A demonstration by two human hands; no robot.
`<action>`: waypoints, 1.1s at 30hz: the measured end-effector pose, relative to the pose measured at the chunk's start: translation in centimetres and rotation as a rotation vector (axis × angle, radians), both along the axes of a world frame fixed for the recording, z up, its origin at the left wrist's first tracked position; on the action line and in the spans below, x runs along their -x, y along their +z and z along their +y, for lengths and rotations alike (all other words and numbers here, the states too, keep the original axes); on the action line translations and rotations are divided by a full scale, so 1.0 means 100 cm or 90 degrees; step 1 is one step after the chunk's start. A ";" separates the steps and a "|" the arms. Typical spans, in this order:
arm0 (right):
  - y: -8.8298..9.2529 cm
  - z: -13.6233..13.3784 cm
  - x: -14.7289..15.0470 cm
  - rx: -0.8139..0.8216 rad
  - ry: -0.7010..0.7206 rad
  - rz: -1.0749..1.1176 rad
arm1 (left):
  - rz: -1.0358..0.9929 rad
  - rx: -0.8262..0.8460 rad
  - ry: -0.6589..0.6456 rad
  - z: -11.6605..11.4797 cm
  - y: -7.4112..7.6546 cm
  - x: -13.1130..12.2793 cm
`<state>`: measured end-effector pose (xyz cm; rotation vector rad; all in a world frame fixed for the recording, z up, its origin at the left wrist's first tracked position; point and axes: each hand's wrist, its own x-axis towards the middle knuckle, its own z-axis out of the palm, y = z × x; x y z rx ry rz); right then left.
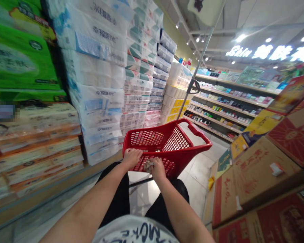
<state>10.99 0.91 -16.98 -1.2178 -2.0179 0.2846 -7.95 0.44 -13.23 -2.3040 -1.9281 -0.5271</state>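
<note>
Several cartons (258,172) near red basket (186,159)

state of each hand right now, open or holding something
Left hand: on the basket rim; whether it grips cannot be told.
Right hand: closed, holding a crumpled pale item.

Pictured at upper left: bright green packs (20,62), above orange-and-white packs (43,152). Stacked left of center: plastic-wrapped white packs (103,111) with blue print. Lining the upper right: shelves (233,97) of small goods, beneath a glowing white sign (282,53) reading "Skin" in part. Piled at lower right: cardboard boxes (260,168) with red print.
</note>
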 end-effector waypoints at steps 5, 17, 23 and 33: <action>0.008 0.002 -0.001 -0.062 -0.007 0.037 | -0.016 0.005 0.003 -0.001 0.002 0.000; 0.015 0.003 -0.023 -0.068 -0.086 0.109 | -0.011 -0.002 -0.002 0.002 -0.001 0.001; 0.005 0.005 -0.043 0.044 -0.169 0.143 | -0.005 0.002 0.000 0.004 -0.004 0.002; -0.008 0.009 -0.059 0.048 -0.225 0.248 | -0.025 0.015 0.007 0.000 0.003 0.001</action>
